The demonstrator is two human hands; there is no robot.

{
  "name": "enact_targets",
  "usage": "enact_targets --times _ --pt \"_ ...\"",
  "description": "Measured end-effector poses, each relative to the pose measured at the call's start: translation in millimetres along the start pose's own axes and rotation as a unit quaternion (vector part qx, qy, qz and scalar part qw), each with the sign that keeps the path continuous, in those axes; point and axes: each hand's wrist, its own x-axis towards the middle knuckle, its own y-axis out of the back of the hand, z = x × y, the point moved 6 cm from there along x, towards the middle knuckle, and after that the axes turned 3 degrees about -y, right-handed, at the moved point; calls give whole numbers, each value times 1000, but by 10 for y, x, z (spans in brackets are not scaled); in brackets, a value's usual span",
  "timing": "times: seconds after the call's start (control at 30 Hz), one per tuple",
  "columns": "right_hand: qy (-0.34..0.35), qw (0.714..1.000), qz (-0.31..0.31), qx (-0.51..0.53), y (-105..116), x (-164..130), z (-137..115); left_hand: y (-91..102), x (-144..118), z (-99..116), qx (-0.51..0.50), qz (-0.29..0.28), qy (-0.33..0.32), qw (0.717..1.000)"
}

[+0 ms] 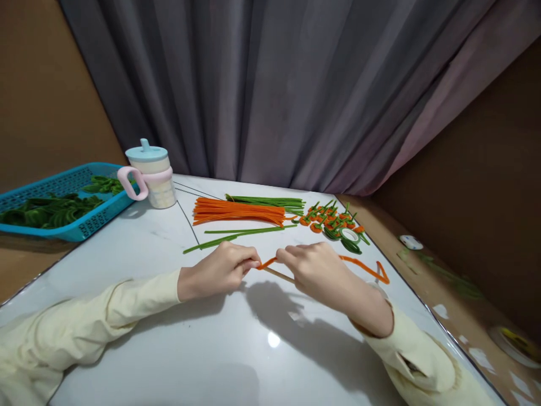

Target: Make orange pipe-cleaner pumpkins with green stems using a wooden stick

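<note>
Over the white table, my left hand (pixel 226 268) is closed, its fingertips pinching an orange pipe cleaner (pixel 267 263) against the end of a thin tan stick (pixel 279 274). My right hand (pixel 319 276) pinches the same pipe cleaner a short way along, and its bent tail sticks out to the right. The stick passes beneath my right hand, where its far end is hidden. Just beyond my hands lie loose green pipe cleaners (pixel 236 235) and a thick bundle of orange pipe cleaners (pixel 236 212).
Behind the orange bundle lie more green pipe cleaners (pixel 270 199). Several small orange-and-green pieces (pixel 327 217) cluster near a tape roll (pixel 350 235). At left are a lidded cup (pixel 160 192) and a blue basket (pixel 82 230) holding green pieces. A grey curtain (pixel 270 96) hangs behind the table.
</note>
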Motion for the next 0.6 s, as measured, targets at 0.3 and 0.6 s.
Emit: enact_targets --times 0.3,0.6 --pt "34 949 14 314 -145 149 218 21 -26 34 -261 -2 113 959" --pt "-28 893 59 445 -252 179 -77 101 -37 -4 -265 112 90 953"
